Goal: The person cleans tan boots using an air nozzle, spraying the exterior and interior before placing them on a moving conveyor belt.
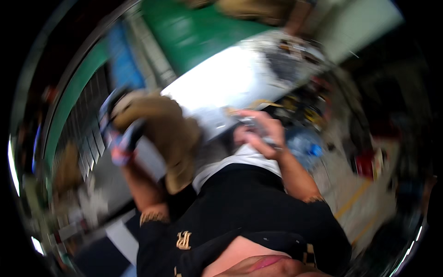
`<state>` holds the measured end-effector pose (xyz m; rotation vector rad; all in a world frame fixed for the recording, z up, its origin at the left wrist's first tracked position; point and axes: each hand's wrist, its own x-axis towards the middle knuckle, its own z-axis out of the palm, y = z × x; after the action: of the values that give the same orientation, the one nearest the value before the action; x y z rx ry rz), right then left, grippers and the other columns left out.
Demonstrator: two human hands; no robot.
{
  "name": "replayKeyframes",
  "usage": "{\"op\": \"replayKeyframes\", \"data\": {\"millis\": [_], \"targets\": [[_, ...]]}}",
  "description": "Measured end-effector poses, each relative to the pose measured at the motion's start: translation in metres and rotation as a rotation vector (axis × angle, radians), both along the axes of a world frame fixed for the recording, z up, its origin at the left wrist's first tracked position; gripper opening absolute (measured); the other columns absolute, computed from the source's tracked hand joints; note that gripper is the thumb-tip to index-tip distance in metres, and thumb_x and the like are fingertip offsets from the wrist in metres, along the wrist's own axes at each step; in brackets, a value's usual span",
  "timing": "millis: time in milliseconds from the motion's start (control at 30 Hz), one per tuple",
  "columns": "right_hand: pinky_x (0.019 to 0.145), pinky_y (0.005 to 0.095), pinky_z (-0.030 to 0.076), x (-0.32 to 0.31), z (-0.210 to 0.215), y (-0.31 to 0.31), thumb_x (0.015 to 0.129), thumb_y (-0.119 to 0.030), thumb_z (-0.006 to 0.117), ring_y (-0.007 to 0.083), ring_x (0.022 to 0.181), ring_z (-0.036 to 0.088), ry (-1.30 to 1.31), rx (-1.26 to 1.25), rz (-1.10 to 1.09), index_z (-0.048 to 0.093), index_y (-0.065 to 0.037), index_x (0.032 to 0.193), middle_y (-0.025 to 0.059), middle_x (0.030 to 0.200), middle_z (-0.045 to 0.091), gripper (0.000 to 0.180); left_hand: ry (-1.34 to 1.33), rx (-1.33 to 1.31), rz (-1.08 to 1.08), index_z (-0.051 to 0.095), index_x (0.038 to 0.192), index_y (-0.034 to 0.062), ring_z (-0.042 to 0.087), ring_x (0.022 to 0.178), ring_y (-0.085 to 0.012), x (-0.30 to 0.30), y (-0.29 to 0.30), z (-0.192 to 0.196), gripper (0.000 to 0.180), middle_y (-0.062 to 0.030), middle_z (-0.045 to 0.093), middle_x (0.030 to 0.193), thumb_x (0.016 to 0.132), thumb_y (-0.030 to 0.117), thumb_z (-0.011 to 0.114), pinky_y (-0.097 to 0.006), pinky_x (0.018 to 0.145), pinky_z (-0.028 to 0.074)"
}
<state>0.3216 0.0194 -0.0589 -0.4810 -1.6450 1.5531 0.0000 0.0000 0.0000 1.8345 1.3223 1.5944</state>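
Note:
At the left, my left hand [121, 147], which seems to be in a dark glove, is raised and closed on a bunched brown cloth piece [159, 117]. The cloth hangs down to the right of the hand, toward my lap. Motion blur smears the fingers, and the cloth's kind does not show. In front of my waist, my right hand [265, 134] is closed round a small grey metal tool [253, 123]. Its exact kind is too blurred to tell. That hand is at the near edge of a bright white table [207, 92].
Dark and brown small items [295, 57] lie on the table's far right end. Beyond the table is a green surface [198, 39] with brown cloth at its far side. A clear blue water bottle [302, 143] stands right of my right hand. Farther right is a red object [364, 164].

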Motion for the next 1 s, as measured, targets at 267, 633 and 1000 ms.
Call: {"op": "replayKeyframes", "data": {"millis": [267,633,1000], "targets": [[0.066,0.0302,0.051,-0.053,0.054,0.012,0.083,-0.006,0.058,0.0176,0.067,0.062,0.063,0.153,0.161,0.048,0.011,0.129,0.0138,0.074,0.064,0.050,-0.133,-0.084,0.132,0.051,0.130,-0.0065,0.063,0.104,-0.0213,-0.014,-0.045,0.026,0.073,-0.0150,0.065,0.114,0.068,0.022,0.077,-0.034,0.093,0.050],[0.056,0.0236,0.042,-0.120,0.070,0.036,0.087,-0.009,0.055,0.0104,0.059,0.052,0.072,0.193,0.247,0.047,0.009,0.132,0.0073,0.068,0.056,0.050,-0.138,-0.099,0.126,0.051,0.131,-0.0055,0.062,0.105,-0.0212,-0.031,-0.025,0.023,0.072,-0.0138,0.066,0.112,0.071,0.028,0.074,-0.033,0.094,0.048],[0.050,0.0246,0.037,-0.114,-0.013,0.019,0.089,-0.014,0.057,0.0097,0.053,0.047,0.211,0.027,0.120,0.047,0.008,0.131,0.0042,0.062,0.051,0.049,-0.269,-0.081,0.009,0.058,0.125,-0.0020,0.062,0.103,-0.0192,-0.062,-0.002,0.002,0.061,-0.0100,0.067,0.111,0.073,0.026,0.074,-0.033,0.094,0.048]]}}
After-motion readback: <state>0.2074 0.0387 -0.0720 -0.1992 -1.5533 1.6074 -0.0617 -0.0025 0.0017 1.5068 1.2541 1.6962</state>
